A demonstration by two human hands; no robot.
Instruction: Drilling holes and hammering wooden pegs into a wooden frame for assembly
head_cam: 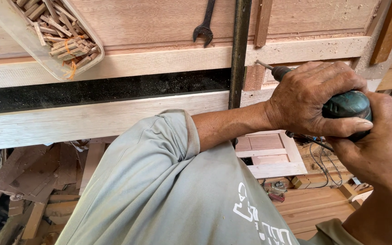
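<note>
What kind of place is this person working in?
Most likely a woodworking or joinery shop. Both hands grip a dark green power drill against a pale panelled wooden door; offcut timber scraps lie below, and a tray of small wooden dowels rests on top.

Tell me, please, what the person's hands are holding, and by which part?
Both hands, left hand and right hand, grip a dark green power drill around its body; its bit points at the wooden frame.
</note>
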